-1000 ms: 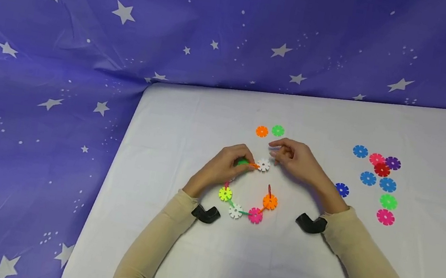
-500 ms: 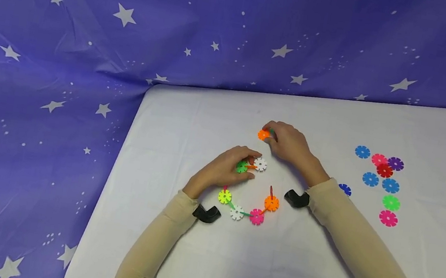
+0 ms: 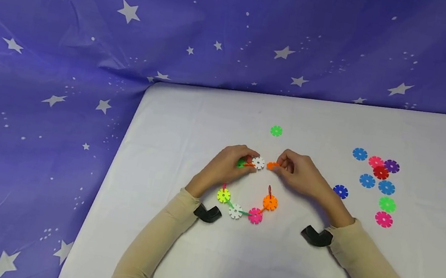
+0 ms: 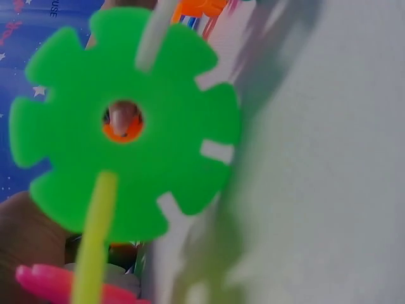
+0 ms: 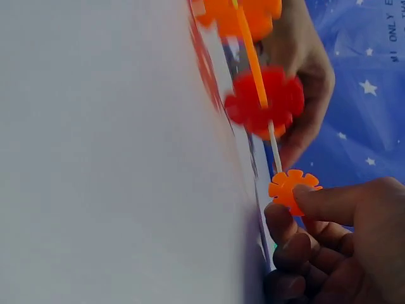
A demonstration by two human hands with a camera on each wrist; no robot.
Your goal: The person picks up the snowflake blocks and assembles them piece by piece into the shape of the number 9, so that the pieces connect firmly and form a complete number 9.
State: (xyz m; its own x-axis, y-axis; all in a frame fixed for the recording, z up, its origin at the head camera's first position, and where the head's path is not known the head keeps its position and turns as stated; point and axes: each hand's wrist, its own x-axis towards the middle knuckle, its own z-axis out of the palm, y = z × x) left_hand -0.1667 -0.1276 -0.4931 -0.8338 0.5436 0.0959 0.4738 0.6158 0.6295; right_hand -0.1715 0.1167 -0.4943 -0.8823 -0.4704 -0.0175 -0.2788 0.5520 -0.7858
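A ring-like chain of notched plastic snowflake discs lies on the white cloth, with a yellow disc (image 3: 223,195) and a pink disc (image 3: 255,216) in its near part. My left hand (image 3: 228,164) grips the chain's upper left end, thumb and fingers at the edges of a white disc (image 3: 258,163). A green disc (image 4: 180,120) of the chain fills the left wrist view. Between thumb and finger, my right hand (image 3: 298,172) pinches a loose orange disc (image 5: 286,190), its edge close to the white disc. A red disc (image 5: 262,104) stands edge-up at the chain's other end.
One light green disc (image 3: 276,131) lies beyond the hands. Off to the right are several loose discs, among them a purple disc (image 3: 392,166) and a dark blue disc (image 3: 340,191). A starry purple cloth (image 3: 240,26) hangs behind the table.
My right hand has reached to the far side, picked up the orange disc there and brought it back towards the white disc. The left hand stays at the chain, its fingers shifted onto the white disc.
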